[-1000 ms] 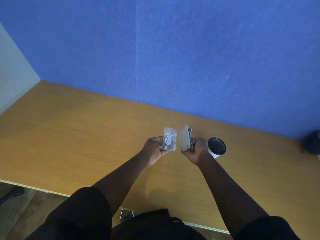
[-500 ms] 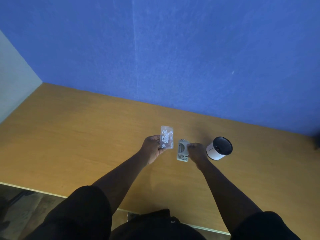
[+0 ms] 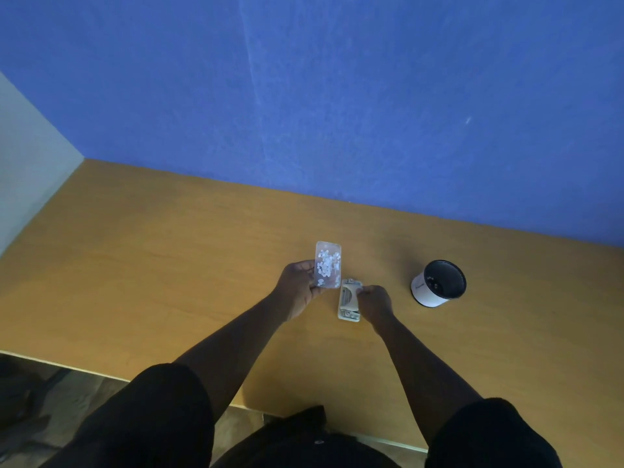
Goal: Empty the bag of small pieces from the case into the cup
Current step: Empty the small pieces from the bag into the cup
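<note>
My left hand (image 3: pixel 297 288) holds a clear bag of small white pieces (image 3: pixel 327 265) upright above the wooden table (image 3: pixel 135 265). Just to its right a small pale case (image 3: pixel 349 300) lies flat on the table. My right hand (image 3: pixel 374 300) rests on the case's right edge, its fingertips touching it. A white cup (image 3: pixel 439 283) with a dark inside stands on the table to the right of my right hand, apart from it. A few small pieces show at the cup's bottom.
A blue wall (image 3: pixel 337 96) runs along the table's far edge. A pale wall (image 3: pixel 27 163) meets it at the left. The table's near edge (image 3: pixel 67 366) lies by my body, with floor below it at the lower left.
My right hand has lowered the case from upright in the air to flat on the table. My left hand still holds the bag, slightly raised.
</note>
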`<state>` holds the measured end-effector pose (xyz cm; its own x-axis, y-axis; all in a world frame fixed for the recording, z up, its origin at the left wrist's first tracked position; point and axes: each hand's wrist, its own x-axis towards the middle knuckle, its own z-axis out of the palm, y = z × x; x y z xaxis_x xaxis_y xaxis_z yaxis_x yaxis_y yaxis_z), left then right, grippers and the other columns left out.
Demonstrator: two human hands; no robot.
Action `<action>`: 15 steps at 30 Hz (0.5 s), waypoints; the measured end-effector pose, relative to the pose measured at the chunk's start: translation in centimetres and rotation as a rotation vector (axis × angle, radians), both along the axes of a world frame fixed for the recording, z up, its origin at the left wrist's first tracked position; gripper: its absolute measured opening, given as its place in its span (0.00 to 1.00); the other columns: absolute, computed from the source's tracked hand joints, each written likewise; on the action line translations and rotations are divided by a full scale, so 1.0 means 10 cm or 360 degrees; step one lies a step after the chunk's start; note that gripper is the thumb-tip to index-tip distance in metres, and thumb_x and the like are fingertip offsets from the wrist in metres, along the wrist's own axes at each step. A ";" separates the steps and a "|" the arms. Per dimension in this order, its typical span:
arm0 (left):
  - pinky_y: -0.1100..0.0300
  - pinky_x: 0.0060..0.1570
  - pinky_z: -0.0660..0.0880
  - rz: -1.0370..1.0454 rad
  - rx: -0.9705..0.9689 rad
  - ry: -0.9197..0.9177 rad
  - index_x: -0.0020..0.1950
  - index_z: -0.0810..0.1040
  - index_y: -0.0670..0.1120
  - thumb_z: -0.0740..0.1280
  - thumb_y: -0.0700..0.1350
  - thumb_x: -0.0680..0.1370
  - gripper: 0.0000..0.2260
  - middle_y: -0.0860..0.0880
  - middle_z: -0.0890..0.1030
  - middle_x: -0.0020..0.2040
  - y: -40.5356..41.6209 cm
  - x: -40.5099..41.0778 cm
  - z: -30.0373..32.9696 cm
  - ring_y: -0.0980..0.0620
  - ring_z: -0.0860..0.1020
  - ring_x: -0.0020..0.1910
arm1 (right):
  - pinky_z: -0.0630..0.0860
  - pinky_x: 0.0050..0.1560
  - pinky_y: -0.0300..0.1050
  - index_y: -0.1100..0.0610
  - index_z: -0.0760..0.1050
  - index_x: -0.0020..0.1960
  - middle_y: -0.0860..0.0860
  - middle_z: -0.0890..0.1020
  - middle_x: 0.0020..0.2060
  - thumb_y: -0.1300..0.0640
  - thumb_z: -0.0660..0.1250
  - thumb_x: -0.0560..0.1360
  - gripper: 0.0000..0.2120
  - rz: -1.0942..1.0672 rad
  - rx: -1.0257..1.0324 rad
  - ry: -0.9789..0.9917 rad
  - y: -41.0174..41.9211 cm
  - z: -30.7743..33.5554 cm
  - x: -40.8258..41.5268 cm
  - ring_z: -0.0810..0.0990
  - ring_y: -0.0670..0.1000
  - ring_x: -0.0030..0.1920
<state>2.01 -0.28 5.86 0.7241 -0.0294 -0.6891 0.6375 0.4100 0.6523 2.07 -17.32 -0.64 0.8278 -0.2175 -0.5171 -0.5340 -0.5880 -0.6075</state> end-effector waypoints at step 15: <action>0.50 0.56 0.77 0.0041 0.0053 -0.0040 0.67 0.72 0.33 0.53 0.27 0.79 0.18 0.37 0.79 0.57 -0.16 -0.19 0.07 0.42 0.79 0.55 | 0.72 0.37 0.42 0.61 0.76 0.53 0.58 0.84 0.49 0.52 0.62 0.77 0.12 0.0088 -0.0330 -0.0039 -0.03 0.17 -0.14 0.82 0.57 0.47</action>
